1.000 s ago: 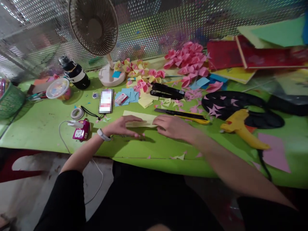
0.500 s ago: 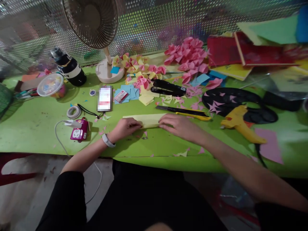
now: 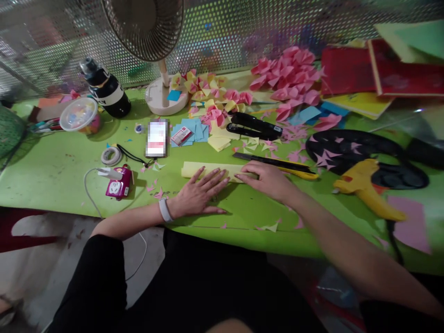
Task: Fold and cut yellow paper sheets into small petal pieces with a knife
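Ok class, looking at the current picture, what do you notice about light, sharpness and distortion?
Head view: dim light, lower right corner very dark. Head view: phone screen blocked into coarse pixels, unreadable. Head view: black bottle appears to lean left, perhaps from wide-angle distortion. Head view: left hand on the yellow paper reasonably clear, red sheets at upper right softer.

On my feed I can read only a few letters, all on the bottle (image 3: 105,89): "LY" on its white band (image 3: 113,98), seemingly an "L" above. Right of the bottle, the phone (image 3: 157,138) is pixelated; print on the pack (image 3: 181,136) and stapler (image 3: 255,124) is too small.
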A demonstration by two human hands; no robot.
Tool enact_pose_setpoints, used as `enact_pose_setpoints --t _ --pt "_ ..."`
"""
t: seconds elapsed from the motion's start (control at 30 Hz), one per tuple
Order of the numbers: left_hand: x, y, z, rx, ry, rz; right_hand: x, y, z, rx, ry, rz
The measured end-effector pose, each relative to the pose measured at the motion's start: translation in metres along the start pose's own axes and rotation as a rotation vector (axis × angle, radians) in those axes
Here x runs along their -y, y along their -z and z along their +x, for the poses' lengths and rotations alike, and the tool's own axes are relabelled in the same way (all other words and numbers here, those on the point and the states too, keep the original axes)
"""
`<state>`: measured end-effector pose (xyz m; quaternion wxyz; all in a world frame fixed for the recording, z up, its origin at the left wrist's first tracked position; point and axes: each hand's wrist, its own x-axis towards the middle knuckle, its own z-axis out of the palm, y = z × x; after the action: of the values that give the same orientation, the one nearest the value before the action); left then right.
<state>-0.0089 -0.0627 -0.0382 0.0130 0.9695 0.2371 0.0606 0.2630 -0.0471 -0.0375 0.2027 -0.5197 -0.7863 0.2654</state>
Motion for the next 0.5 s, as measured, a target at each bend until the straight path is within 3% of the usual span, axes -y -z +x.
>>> enact_pose_setpoints --t 0.2,0.27,0.37,0.5 --pt "0.005 -0.01 -0.001 0.019 0.057 -0.051 -0.002 -0.003 -0.005 -0.03 -0.032 -0.032" --pt "0.004 -0.01 -0.001 0.031 0.061 -0.064 0.001 -0.004 -0.013 -0.101 -0.016 -0.112" --pt "0.002 -0.009 -0.001 0.048 0.07 -0.086 0.013 -0.009 -0.03 -0.183 0.095 -0.267" --pt "0.0 -0.008 -0.002 0.065 0.068 -0.115 0.029 -0.026 -0.048 -0.065 0.306 -0.379"
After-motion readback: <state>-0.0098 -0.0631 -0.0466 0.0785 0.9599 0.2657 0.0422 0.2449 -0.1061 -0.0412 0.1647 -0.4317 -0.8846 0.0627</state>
